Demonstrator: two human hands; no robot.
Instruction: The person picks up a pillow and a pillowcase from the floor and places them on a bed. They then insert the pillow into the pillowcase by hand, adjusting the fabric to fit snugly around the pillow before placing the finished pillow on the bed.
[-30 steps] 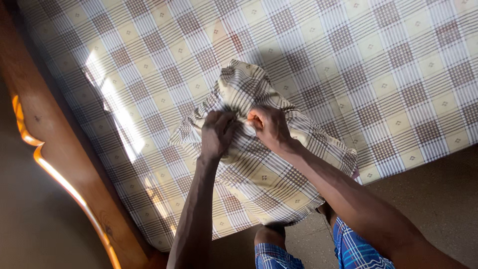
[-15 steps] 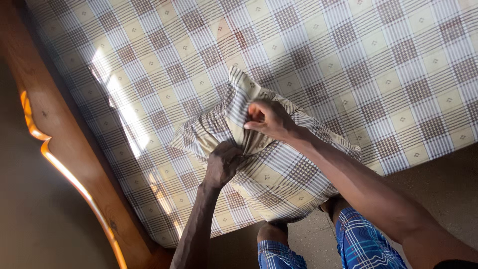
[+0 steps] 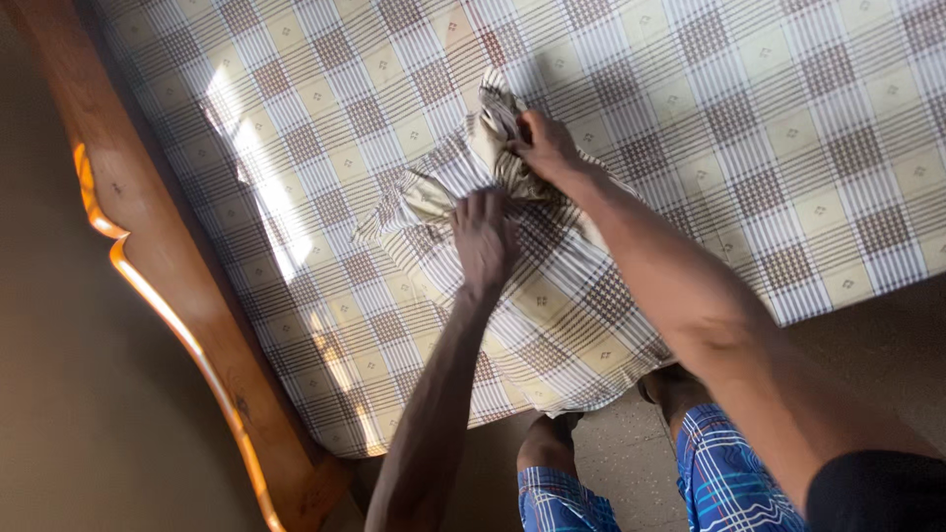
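- Compared with a second ago, the two hands are being held further apart: they were bunched together at the middle of the checked pillowcase (image 3: 552, 315), and now the right hand (image 3: 545, 148) is being held higher, at the gathered upper end, while the left hand (image 3: 483, 236) is being pressed lower down on the cloth.
- The bundle is also being seen as longer and flatter than before, with the bunched folds drawn up toward the right hand; judged from this, the cloth is being worked along and smoothed rather than merely held.
- The right grip is being kept closed around the crumpled top of the pillowcase, with the fingers curled into the folds.
- The left grip is being kept mostly closed, knuckles up, with the fingertips buried in the fabric; whether a fold is actually being pinched there or only pushed down cannot be told, since the fingers are hidden by the back of the hand.
- The pillowcase is being rested on the bed (image 3: 788, 118), on a sheet of the same checked pattern, near the edge closest to the person, with its lower end hanging slightly over that edge.
- A wooden bed frame (image 3: 177, 296) is being lit along its curved rim at the left, and blue checked shorts (image 3: 729, 473) are being seen below the bed edge.
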